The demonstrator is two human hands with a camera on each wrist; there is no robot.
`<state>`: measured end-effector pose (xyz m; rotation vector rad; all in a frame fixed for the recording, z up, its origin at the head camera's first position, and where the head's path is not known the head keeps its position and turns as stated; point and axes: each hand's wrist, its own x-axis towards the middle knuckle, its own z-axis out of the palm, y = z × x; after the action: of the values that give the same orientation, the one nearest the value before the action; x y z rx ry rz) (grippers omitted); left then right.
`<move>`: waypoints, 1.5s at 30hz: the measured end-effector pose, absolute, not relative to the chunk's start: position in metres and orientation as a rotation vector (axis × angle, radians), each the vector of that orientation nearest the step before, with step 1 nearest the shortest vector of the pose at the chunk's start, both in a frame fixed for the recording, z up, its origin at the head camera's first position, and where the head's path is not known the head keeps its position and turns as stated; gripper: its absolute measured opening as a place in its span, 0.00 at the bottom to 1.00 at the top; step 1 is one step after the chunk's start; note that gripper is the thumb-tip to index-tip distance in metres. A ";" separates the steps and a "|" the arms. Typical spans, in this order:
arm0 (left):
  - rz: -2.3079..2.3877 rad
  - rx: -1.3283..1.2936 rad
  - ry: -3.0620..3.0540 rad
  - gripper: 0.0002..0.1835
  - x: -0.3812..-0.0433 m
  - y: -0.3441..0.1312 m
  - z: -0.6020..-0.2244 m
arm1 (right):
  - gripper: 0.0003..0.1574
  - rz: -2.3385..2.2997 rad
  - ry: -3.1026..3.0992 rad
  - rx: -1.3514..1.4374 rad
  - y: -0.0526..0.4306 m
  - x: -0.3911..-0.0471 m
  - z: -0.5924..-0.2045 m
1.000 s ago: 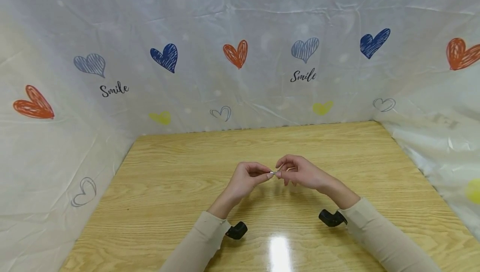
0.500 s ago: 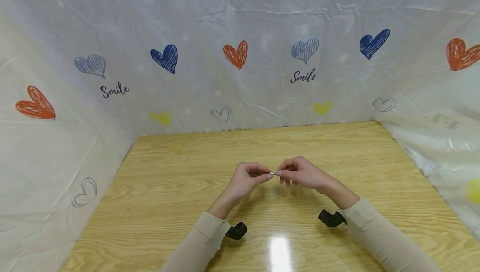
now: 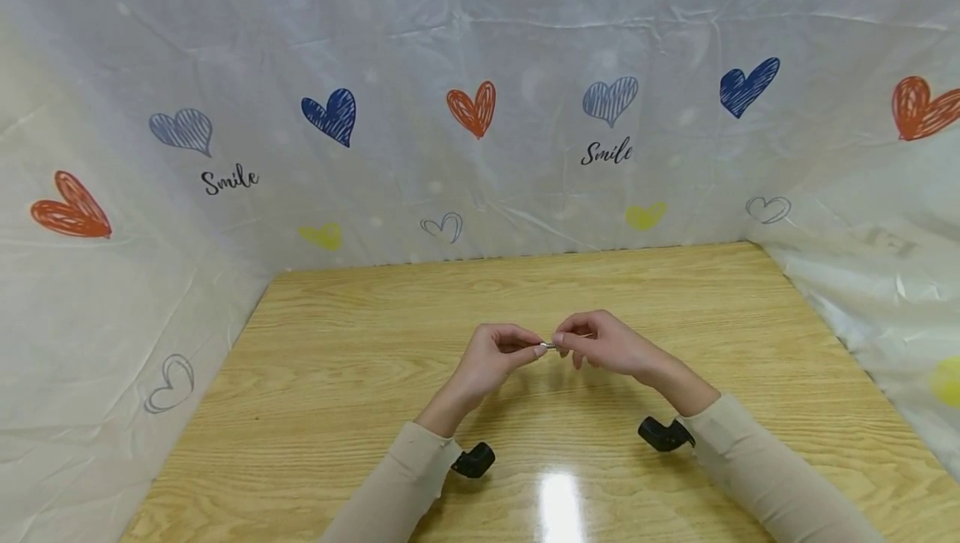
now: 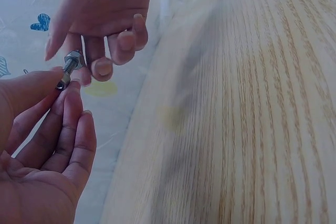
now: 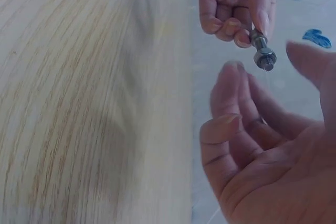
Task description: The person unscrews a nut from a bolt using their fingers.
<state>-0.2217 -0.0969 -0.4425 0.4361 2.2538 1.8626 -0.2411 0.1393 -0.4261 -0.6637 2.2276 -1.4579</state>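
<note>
Between thumb and fingers my left hand pinches the head end of a small metal bolt, held above the table. A hex nut sits on the threads near the bolt's far end, its tip showing past the nut in the right wrist view. My right hand is around that end with fingers loosely bent. In both wrist views its thumb stands apart from the nut, while the fingers lie close on the other side. The bolt's head is mostly covered by the left fingertips.
Beneath both hands lies a wood-grain table. A pale sheet printed with hearts hangs behind it and along both sides. A black wrist mount sticks out from each sleeve.
Half a second ago my right fingers were closed at the bolt's end; now thumb and fingers have parted slightly around the nut. My left hand stays in place with the bolt.
</note>
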 end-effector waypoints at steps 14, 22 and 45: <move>1.863 0.434 2.250 0.07 -0.222 -0.096 -0.442 | 0.12 -1.549 2.188 -0.713 0.139 -0.239 -0.426; 1.869 0.442 2.242 0.07 -0.222 -0.096 -0.443 | 0.22 -1.549 2.202 -0.691 0.139 -0.240 -0.426; 1.865 0.444 2.274 0.07 -0.222 -0.097 -0.446 | 0.20 -1.581 2.212 -0.710 0.140 -0.240 -0.432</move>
<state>-0.2225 -0.0968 -0.4456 0.4438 2.2737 1.8649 -0.2398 0.1401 -0.4322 -0.7105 2.2123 -1.5807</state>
